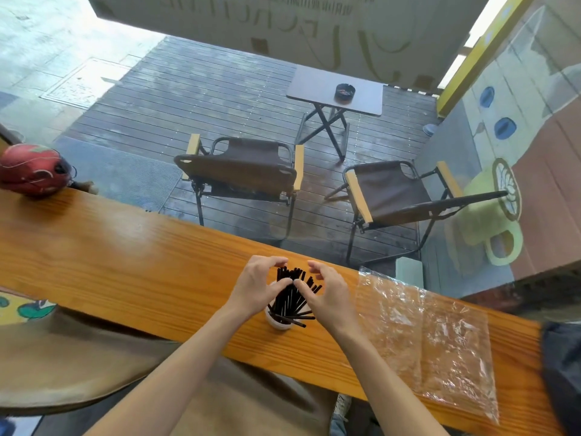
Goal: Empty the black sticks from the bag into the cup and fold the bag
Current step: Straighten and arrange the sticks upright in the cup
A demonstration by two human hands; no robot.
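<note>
Now your left hand (257, 286) and right hand (327, 291) curl loosely round light, stiff black sticks (294, 297) in the white cup (276, 322); take the flimsy, slippery clear plastic bag (434, 341) by its edges

Beyond your wooden counter (125, 253), daylight falls on a dark deck (195, 89) with two folding chairs (242, 168) and a small table (336, 89).

1. Counter (125, 256): bare wood runs left of the cup (276, 322) as far as the red helmet (31, 169) at the far left end.
2. Cup: left hand (256, 286) and right hand (327, 291) close in on both sides of the sticks (290, 297), which splay out over the rim.
3. Right of the cup: the flat bag (440, 341) covers the counter.
4. Far right edge: a dark object (562, 372) stands just beside the bag.
</note>
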